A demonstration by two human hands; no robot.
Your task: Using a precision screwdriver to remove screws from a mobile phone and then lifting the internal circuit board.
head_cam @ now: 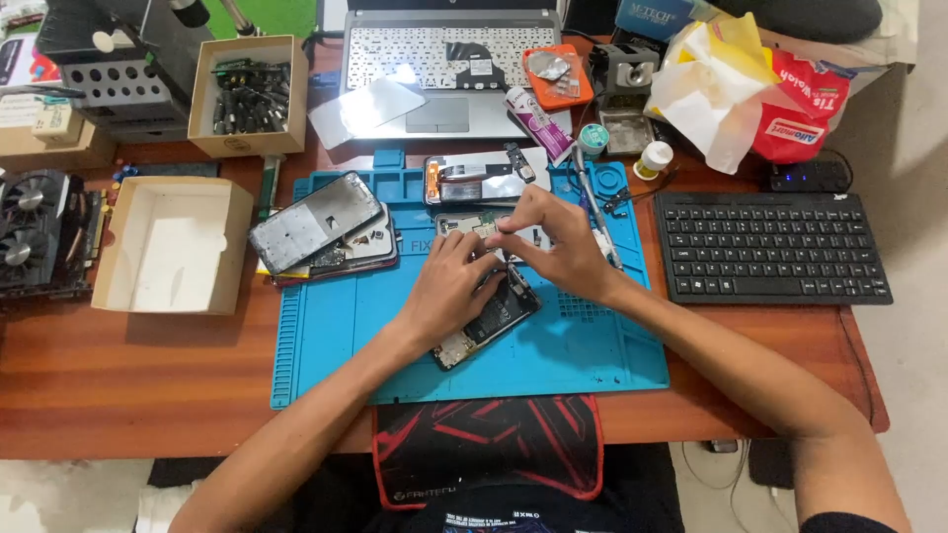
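Head view: both hands, left (449, 286) and right (553, 242), pinch parts of an opened black phone (489, 321).

Bright, even light from above, no hard shadows; only soft, short shadows under the left hand (449, 286) and right hand (553, 242) on the blue mat (583, 345). Glare on the phone back panel (316, 222) left of the hands & on the metal sheet (367, 107) up beyond them. Slight wide-angle bend at frame edges. Detail soft overall, compression smear, fingertips (504, 237) a bit blurred; small parts between the 2 hands can't be resolved.
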